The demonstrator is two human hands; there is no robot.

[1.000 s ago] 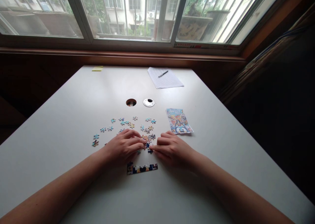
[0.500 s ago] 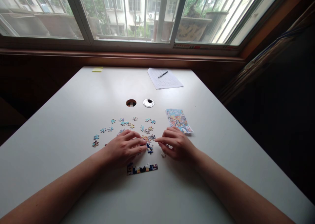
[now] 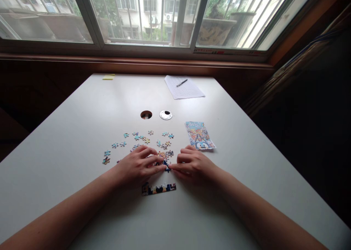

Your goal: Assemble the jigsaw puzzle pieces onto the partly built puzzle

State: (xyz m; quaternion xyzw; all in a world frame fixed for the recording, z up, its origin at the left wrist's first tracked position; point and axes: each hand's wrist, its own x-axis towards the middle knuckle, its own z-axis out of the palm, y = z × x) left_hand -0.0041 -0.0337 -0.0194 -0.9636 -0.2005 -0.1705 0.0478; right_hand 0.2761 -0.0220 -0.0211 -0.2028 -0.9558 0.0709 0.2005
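Observation:
My left hand (image 3: pixel 142 165) rests on the table with its fingers bent, the tips on a dark blue jigsaw piece (image 3: pixel 167 167). From the other side, the forefinger and thumb of my right hand (image 3: pixel 192 164) close in on the same dark pieces. Part of this small cluster lies under my fingers. Behind it sit joined orange and multicoloured jigsaw pieces (image 3: pixel 166 154). Closer to me lies an assembled strip of jigsaw (image 3: pixel 159 189), dark blue and yellow with a straight lower edge. Several loose light-blue pieces (image 3: pixel 137 137) are scattered beyond my left hand.
A printed picture sheet (image 3: pixel 199 134) lies beyond my right hand. Farther back are a round cable hole (image 3: pixel 146 115), its metal cover (image 3: pixel 166 115), papers (image 3: pixel 181 90) with a pen (image 3: pixel 182 82), and yellow sticky notes (image 3: pixel 108 77). A barred window stands behind the white table (image 3: pixel 82 133).
My right hand has moved left and slightly nearer to me, its fingertips now meeting the dark blue piece at my left fingertips. My left hand has hardly moved.

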